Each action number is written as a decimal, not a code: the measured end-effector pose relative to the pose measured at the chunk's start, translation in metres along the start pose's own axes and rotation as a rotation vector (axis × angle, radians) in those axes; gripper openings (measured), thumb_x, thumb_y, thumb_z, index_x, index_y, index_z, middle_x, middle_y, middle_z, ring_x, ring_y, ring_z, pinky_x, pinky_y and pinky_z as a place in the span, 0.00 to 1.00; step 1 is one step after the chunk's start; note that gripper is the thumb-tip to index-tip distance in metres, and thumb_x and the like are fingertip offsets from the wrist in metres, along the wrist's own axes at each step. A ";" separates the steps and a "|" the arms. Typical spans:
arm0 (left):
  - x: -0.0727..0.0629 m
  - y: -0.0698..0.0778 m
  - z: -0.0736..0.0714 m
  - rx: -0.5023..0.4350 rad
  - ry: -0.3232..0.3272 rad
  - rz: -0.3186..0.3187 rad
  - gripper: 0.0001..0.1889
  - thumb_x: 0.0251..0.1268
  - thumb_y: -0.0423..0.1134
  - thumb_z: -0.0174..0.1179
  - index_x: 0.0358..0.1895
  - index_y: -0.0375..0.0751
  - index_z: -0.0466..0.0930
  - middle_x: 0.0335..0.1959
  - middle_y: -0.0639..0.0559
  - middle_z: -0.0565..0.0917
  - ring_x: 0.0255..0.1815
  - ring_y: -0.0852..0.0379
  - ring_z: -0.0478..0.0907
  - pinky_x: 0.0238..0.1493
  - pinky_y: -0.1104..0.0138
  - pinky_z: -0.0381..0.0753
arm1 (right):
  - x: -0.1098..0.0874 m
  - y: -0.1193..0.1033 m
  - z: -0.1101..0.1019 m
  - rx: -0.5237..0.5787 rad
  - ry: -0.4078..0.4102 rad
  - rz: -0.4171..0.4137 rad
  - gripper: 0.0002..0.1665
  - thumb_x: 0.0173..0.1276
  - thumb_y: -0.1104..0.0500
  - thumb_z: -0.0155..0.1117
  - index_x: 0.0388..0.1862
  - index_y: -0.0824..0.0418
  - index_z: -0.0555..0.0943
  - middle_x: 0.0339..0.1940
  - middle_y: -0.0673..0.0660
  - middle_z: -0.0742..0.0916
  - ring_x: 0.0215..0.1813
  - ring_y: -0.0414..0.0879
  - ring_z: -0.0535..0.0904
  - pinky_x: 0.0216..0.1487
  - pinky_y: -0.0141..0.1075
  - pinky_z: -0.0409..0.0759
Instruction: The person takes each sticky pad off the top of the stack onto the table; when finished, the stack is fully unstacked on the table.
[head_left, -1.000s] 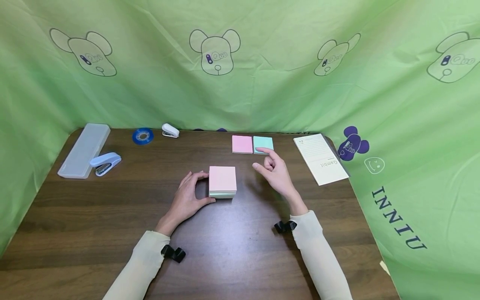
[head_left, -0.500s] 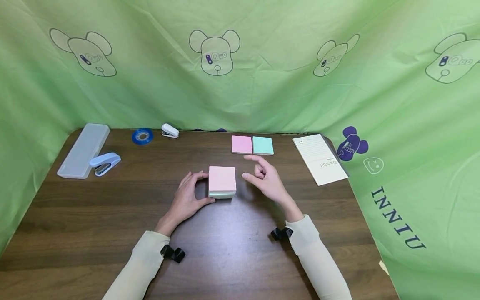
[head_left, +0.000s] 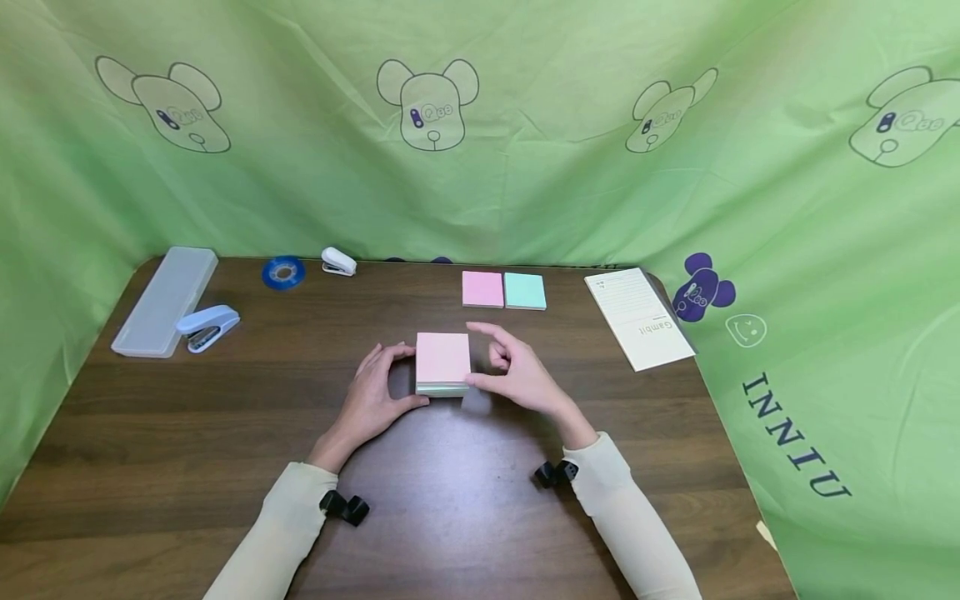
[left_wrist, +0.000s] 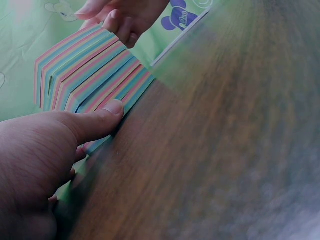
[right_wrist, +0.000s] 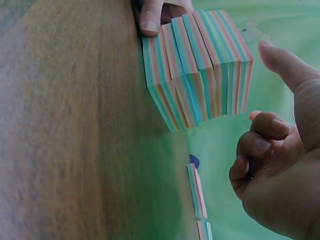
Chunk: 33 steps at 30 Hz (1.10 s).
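A tall stack of sticky note pads (head_left: 442, 358) stands on the table, pink on top, with striped pastel layers along its sides in both wrist views. My left hand (head_left: 371, 396) grips its lower left side, thumb (left_wrist: 107, 117) on the near face and fingers toward the far side, partly hidden. On the other side my right hand (head_left: 521, 371) hovers beside the upper right edge, thumb and index finger extended, the other fingers curled in. In the right wrist view, a gap shows between the right thumb (right_wrist: 285, 62) and the stack.
Pink (head_left: 482, 289) and mint (head_left: 525, 292) sticky pads lie behind the stack. A notepad (head_left: 640, 319) is at right. At left are a pale case (head_left: 165, 304), blue stapler (head_left: 208, 327), blue tape roll (head_left: 283, 272) and white stapler (head_left: 339, 262). Green curtain (head_left: 510, 183) borders the table.
My right hand has moved left and slightly nearer, from close to the mint pad to the stack's right edge. The left hand and the stack have stayed in place.
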<state>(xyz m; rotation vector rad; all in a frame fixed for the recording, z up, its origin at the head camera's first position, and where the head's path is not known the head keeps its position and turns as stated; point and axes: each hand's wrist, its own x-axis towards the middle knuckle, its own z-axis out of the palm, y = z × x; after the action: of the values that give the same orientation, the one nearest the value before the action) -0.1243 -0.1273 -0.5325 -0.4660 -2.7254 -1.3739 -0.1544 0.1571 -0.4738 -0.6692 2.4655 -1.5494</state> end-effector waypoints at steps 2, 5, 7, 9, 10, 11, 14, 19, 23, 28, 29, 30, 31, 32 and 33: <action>0.000 0.000 0.000 -0.002 -0.001 0.000 0.44 0.52 0.38 0.90 0.72 0.34 0.76 0.69 0.38 0.84 0.81 0.38 0.73 0.92 0.47 0.50 | 0.000 0.002 0.002 -0.010 -0.023 -0.003 0.48 0.65 0.60 0.86 0.82 0.60 0.74 0.28 0.46 0.65 0.32 0.40 0.61 0.40 0.34 0.62; 0.000 0.000 0.000 -0.002 -0.002 0.002 0.44 0.52 0.38 0.90 0.72 0.34 0.76 0.69 0.38 0.84 0.81 0.38 0.73 0.92 0.47 0.49 | 0.000 0.004 0.005 -0.016 -0.048 0.000 0.53 0.63 0.60 0.87 0.84 0.60 0.71 0.27 0.45 0.65 0.32 0.40 0.61 0.39 0.34 0.62; 0.000 0.000 0.000 -0.002 -0.002 0.003 0.44 0.52 0.38 0.90 0.72 0.34 0.75 0.69 0.38 0.84 0.81 0.38 0.73 0.92 0.47 0.49 | 0.000 0.005 0.006 -0.013 -0.057 0.001 0.54 0.63 0.59 0.87 0.85 0.60 0.69 0.27 0.45 0.65 0.31 0.40 0.61 0.38 0.34 0.61; 0.000 0.000 0.000 -0.002 -0.001 0.005 0.44 0.52 0.38 0.90 0.72 0.34 0.75 0.69 0.38 0.84 0.81 0.38 0.73 0.92 0.47 0.49 | 0.000 0.006 0.008 -0.007 -0.063 0.009 0.55 0.64 0.59 0.87 0.86 0.60 0.68 0.26 0.45 0.64 0.31 0.39 0.60 0.38 0.33 0.59; 0.000 0.000 0.000 -0.001 -0.001 0.006 0.44 0.52 0.38 0.90 0.72 0.34 0.75 0.69 0.38 0.84 0.81 0.38 0.73 0.92 0.47 0.49 | 0.000 0.006 0.008 -0.005 -0.066 0.012 0.56 0.64 0.59 0.87 0.86 0.60 0.68 0.26 0.45 0.64 0.31 0.39 0.59 0.37 0.33 0.59; 0.000 0.000 0.000 -0.001 0.000 0.007 0.44 0.52 0.38 0.90 0.72 0.34 0.75 0.69 0.38 0.84 0.81 0.38 0.73 0.92 0.47 0.49 | 0.000 0.006 0.009 -0.004 -0.067 0.012 0.56 0.64 0.59 0.87 0.86 0.60 0.67 0.26 0.45 0.64 0.31 0.39 0.59 0.37 0.33 0.59; 0.000 0.000 0.000 0.002 0.001 0.011 0.44 0.52 0.38 0.90 0.72 0.34 0.75 0.69 0.38 0.84 0.80 0.37 0.73 0.92 0.47 0.50 | 0.000 0.006 0.012 0.000 -0.065 0.015 0.54 0.64 0.58 0.87 0.85 0.61 0.68 0.26 0.45 0.64 0.31 0.39 0.59 0.38 0.33 0.59; 0.000 -0.001 0.000 0.005 0.004 0.012 0.45 0.52 0.37 0.90 0.72 0.34 0.75 0.69 0.37 0.84 0.80 0.37 0.73 0.92 0.46 0.50 | 0.000 0.004 0.013 0.016 -0.054 0.023 0.51 0.64 0.61 0.87 0.83 0.60 0.71 0.26 0.46 0.63 0.31 0.39 0.59 0.37 0.33 0.58; 0.000 0.000 0.000 0.010 0.006 0.016 0.45 0.51 0.37 0.90 0.72 0.34 0.75 0.69 0.37 0.84 0.80 0.37 0.74 0.92 0.45 0.51 | 0.000 0.004 0.011 0.031 -0.053 0.023 0.51 0.63 0.63 0.88 0.82 0.59 0.72 0.26 0.47 0.64 0.30 0.39 0.59 0.37 0.32 0.57; 0.000 0.001 -0.001 0.008 -0.005 0.005 0.45 0.52 0.38 0.90 0.72 0.34 0.75 0.70 0.38 0.83 0.80 0.38 0.73 0.92 0.46 0.50 | 0.000 0.004 0.004 0.035 -0.067 0.012 0.50 0.62 0.64 0.89 0.80 0.60 0.73 0.27 0.47 0.64 0.31 0.39 0.59 0.37 0.32 0.58; 0.000 0.001 -0.001 0.008 -0.008 0.002 0.45 0.52 0.38 0.90 0.72 0.34 0.75 0.70 0.38 0.83 0.80 0.38 0.73 0.92 0.46 0.50 | 0.000 0.004 0.002 0.033 -0.071 0.010 0.50 0.61 0.63 0.89 0.80 0.59 0.74 0.27 0.46 0.64 0.31 0.39 0.59 0.38 0.32 0.58; 0.000 0.001 -0.001 0.007 -0.009 -0.002 0.45 0.52 0.38 0.90 0.72 0.35 0.75 0.70 0.38 0.83 0.80 0.38 0.73 0.92 0.46 0.50 | 0.000 0.004 0.001 0.029 -0.075 0.010 0.50 0.61 0.64 0.89 0.80 0.59 0.74 0.27 0.46 0.64 0.31 0.39 0.59 0.38 0.32 0.58; 0.000 0.001 -0.001 0.005 -0.011 -0.006 0.45 0.52 0.38 0.90 0.72 0.35 0.75 0.70 0.38 0.83 0.80 0.39 0.73 0.92 0.47 0.49 | 0.000 0.004 -0.001 0.024 -0.077 0.010 0.50 0.61 0.64 0.89 0.79 0.59 0.73 0.27 0.46 0.64 0.31 0.39 0.59 0.38 0.32 0.59; 0.001 0.001 -0.001 0.004 -0.012 -0.007 0.45 0.52 0.38 0.90 0.73 0.35 0.75 0.70 0.38 0.83 0.81 0.39 0.73 0.92 0.47 0.49 | 0.000 0.004 -0.002 0.019 -0.080 0.011 0.50 0.61 0.64 0.89 0.79 0.59 0.73 0.27 0.46 0.64 0.31 0.39 0.59 0.38 0.32 0.59; 0.001 0.001 -0.001 0.004 -0.013 -0.009 0.45 0.53 0.38 0.90 0.73 0.35 0.75 0.70 0.38 0.83 0.81 0.39 0.73 0.92 0.47 0.49 | 0.000 0.004 -0.003 0.014 -0.081 0.012 0.50 0.61 0.64 0.89 0.79 0.60 0.73 0.27 0.46 0.64 0.32 0.39 0.59 0.39 0.33 0.59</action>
<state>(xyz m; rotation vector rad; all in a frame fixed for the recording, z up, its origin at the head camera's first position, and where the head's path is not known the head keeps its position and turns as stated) -0.1247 -0.1275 -0.5305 -0.4642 -2.7432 -1.3725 -0.1562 0.1606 -0.4759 -0.6986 2.3934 -1.5034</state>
